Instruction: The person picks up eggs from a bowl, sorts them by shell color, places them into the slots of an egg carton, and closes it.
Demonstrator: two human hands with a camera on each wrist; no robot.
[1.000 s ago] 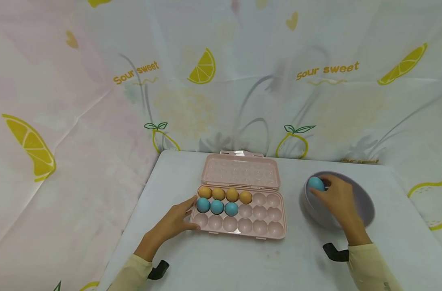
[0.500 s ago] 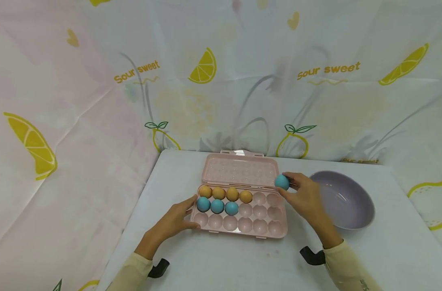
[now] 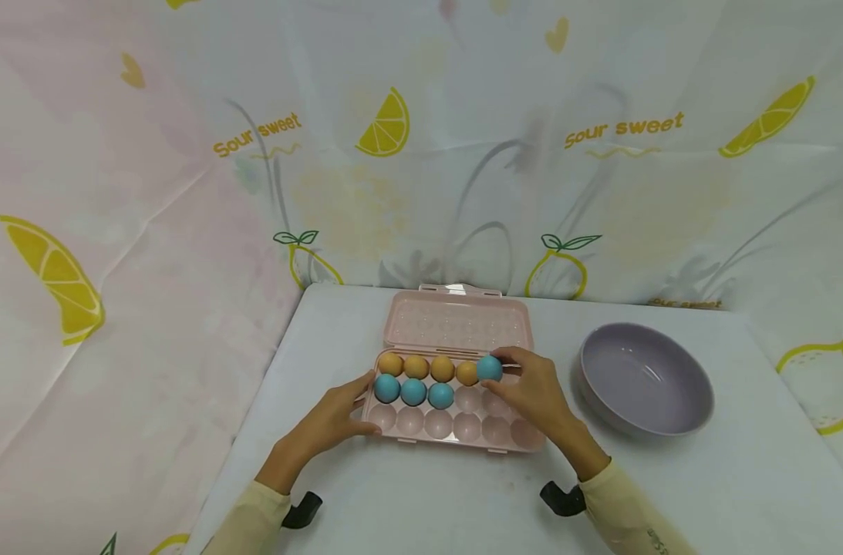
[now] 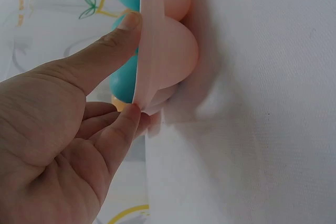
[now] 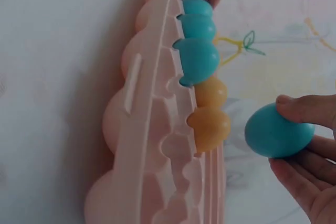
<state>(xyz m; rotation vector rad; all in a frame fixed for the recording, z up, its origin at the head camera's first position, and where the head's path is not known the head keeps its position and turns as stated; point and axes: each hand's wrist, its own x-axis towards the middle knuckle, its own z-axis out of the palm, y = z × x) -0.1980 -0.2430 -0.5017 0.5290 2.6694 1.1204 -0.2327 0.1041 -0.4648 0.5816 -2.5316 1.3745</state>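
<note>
A pink plastic egg carton (image 3: 466, 425) lies on the white table with its lid (image 3: 459, 322) folded back. Yellow eggs (image 3: 416, 366) fill the left part of its far row, and three blue eggs (image 3: 413, 391) sit in the middle row. My left hand (image 3: 332, 418) holds the carton's left end, thumb at the near corner and fingertips on the rim (image 4: 137, 90). Between thumb and fingers, my right hand (image 3: 537, 391) pinches another blue egg (image 5: 280, 131). That egg is above the carton, just right of the last yellow egg; the right wrist view shows it apart from the cups.
A grey-purple bowl (image 3: 643, 378) stands on the right side of the table, nothing visible inside it. Behind the table (image 3: 428, 501) hangs a cloth with lemon prints (image 3: 386, 123). Black curved pieces (image 3: 563, 499) stick out at both wrists.
My right hand has brought the blue egg out of the bowl and leftward over the carton's far row. The left hand has stayed at the carton's left end.
</note>
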